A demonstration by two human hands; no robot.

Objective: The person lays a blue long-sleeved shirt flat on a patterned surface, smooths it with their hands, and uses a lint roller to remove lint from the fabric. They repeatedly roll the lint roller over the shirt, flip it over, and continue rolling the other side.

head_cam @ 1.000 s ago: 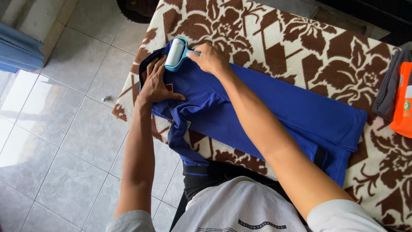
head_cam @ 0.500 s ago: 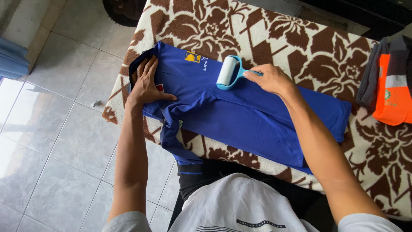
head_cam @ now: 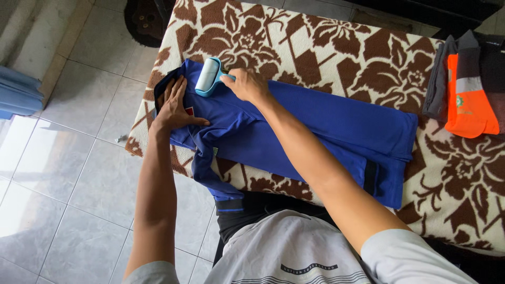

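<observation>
Grey floor tiles [head_cam: 68, 173] fill the left of the view, with a folded blue cloth [head_cam: 18, 94] at the far left edge. Beside the tiles stands a table covered by a cream blanket with brown flowers [head_cam: 336, 47]. A blue polo shirt [head_cam: 315, 131] lies flat across it, collar end to the left, one sleeve hanging off the near edge toward my waist.

My left hand [head_cam: 173, 108] rests palm down on the collar end of the shirt, fingers spread and flat, pressing the fabric to the table; it grips nothing.

Just to its right, near the shirt's far edge, sits a lint roller [head_cam: 208, 76] with a white roll in a light blue frame, lying on the shirt. My right hand [head_cam: 247, 84] is closed around its short blue handle, fingers wrapped tight, the arm stretching diagonally across the shirt from the lower right.

Farther right the shirt's folded lower hem ends short of the blanket's right side. At the far right edge lies a folded orange garment with a grey reflective stripe [head_cam: 468, 100], resting partly on a dark grey garment [head_cam: 439, 79], both well apart from my hands.
</observation>
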